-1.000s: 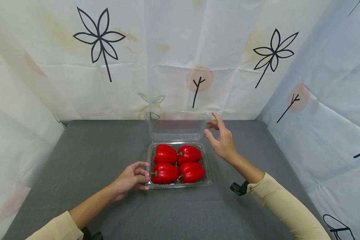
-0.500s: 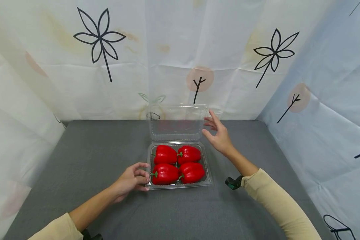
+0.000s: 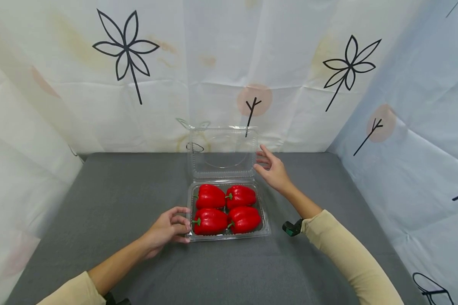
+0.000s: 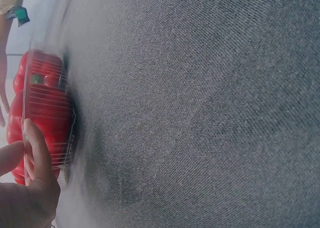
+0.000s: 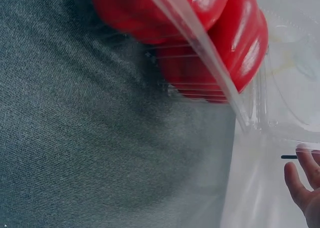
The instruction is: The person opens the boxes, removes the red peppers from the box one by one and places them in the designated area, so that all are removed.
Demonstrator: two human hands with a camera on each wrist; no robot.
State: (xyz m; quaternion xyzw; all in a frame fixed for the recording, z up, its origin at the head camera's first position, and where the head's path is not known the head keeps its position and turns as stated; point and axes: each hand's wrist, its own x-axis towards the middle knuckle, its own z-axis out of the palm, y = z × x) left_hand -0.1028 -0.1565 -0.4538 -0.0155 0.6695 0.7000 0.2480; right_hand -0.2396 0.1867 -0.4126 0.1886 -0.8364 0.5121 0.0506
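In the head view, the clear plastic container sits on the grey tabletop, with four red peppers in it and its lid standing up at the back. The left hand grips the container's left edge; the right hand is beside the lid's right edge, thumb and fingers loosely parted. The left wrist view shows the rim between thumb and fingers; a light pinch seems best, so the thin wall does not flex. In the right wrist view the fingertips overlap the lid's edge, gripping nothing visible; contact I cannot tell. Gentle pressure there, container held flat, should spare the hinge.
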